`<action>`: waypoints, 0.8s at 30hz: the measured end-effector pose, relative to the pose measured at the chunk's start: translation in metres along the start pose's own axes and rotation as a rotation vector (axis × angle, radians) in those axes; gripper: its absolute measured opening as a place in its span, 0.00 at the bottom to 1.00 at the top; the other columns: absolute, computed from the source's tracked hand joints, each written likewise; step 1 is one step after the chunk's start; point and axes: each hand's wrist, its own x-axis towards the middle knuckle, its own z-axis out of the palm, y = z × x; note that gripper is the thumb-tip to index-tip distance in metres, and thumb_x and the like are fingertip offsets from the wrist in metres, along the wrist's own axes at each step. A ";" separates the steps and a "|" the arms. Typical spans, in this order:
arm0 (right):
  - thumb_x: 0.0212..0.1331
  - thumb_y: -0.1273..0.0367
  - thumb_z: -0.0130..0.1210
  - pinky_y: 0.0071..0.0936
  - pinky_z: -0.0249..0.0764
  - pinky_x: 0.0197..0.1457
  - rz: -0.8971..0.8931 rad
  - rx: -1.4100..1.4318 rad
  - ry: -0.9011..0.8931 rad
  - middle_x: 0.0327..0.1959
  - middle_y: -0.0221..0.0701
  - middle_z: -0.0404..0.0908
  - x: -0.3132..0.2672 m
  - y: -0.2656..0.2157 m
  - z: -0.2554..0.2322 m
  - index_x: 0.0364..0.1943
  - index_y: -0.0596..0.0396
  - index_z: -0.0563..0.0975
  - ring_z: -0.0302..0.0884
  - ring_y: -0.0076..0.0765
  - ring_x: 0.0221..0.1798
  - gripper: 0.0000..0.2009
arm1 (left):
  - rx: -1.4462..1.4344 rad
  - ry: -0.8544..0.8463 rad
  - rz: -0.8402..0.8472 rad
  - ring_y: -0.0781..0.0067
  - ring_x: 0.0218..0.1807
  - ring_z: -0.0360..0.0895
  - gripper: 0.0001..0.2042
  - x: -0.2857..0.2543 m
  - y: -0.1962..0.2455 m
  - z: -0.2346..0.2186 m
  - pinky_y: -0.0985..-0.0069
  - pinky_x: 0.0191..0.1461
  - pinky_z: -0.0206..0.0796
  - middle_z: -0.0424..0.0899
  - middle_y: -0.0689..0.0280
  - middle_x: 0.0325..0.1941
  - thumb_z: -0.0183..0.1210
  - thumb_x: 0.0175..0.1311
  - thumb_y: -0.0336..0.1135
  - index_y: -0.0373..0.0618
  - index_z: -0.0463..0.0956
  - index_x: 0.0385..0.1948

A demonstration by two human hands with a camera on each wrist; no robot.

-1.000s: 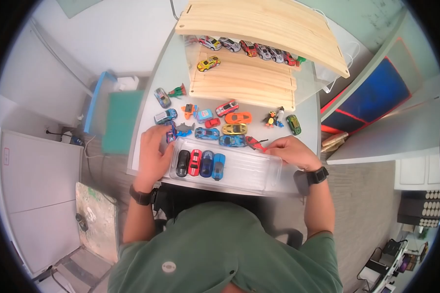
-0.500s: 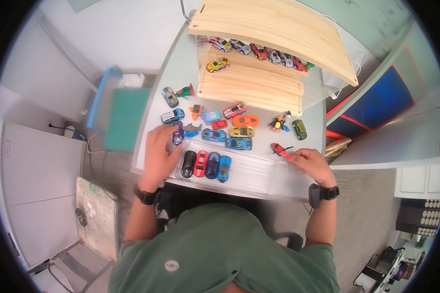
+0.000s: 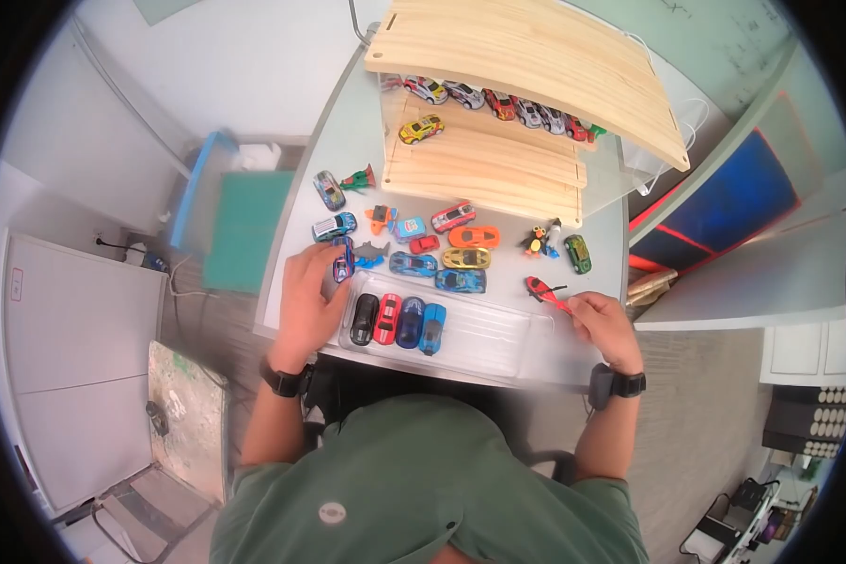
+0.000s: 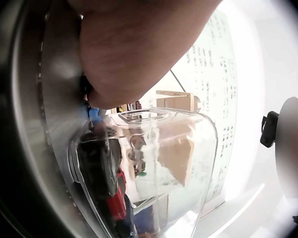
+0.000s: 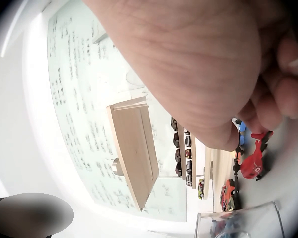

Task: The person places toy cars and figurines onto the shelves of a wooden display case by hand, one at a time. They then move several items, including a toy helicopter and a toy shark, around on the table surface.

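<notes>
A red toy helicopter [image 3: 540,289] with dark rotor blades is pinched by its tail between my right hand's [image 3: 609,331] thumb and fingers, close over the table to the right of the clear bin. Its red body also shows under the fingers in the right wrist view. My left hand [image 3: 307,296] lies at the bin's left end, relaxed, its fingertips right at a blue-and-purple toy car [image 3: 343,259]. Inside the clear plastic bin [image 3: 503,340], a black car [image 3: 365,320], a red car [image 3: 387,320] and two blue cars stand side by side at the left.
Behind the bin lie several loose toy cars, among them an orange one [image 3: 474,237], plus a grey shark [image 3: 373,252], a penguin figure [image 3: 538,240] and a green car [image 3: 578,254]. A wooden shelf [image 3: 526,52] with more cars stands at the back.
My right hand has moved right with the helicopter, away from the blue cars and past the bin's right end. The left hand stays by the same car; the head view has shifted slightly.
</notes>
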 end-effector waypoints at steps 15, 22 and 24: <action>0.77 0.62 0.58 0.19 0.63 0.28 -0.061 0.127 0.060 0.27 0.20 0.78 -0.004 0.014 -0.003 0.45 0.59 0.86 0.70 0.16 0.25 0.13 | -0.019 0.035 0.027 0.44 0.62 0.75 0.25 0.000 -0.004 0.001 0.55 0.68 0.69 0.80 0.51 0.64 0.71 0.59 0.25 0.45 0.79 0.61; 0.77 0.62 0.58 0.18 0.63 0.28 -0.056 0.152 0.070 0.27 0.19 0.78 -0.004 0.016 -0.003 0.46 0.58 0.86 0.71 0.16 0.26 0.13 | -0.015 0.037 0.043 0.44 0.62 0.76 0.25 0.001 -0.004 0.001 0.55 0.68 0.69 0.81 0.51 0.64 0.70 0.59 0.26 0.45 0.79 0.61; 0.77 0.62 0.58 0.18 0.63 0.28 -0.057 0.172 0.074 0.27 0.19 0.78 -0.003 0.017 -0.004 0.46 0.58 0.86 0.71 0.16 0.26 0.13 | -0.019 0.037 0.037 0.44 0.62 0.76 0.25 0.001 -0.004 0.001 0.55 0.68 0.69 0.81 0.51 0.64 0.70 0.59 0.26 0.45 0.79 0.61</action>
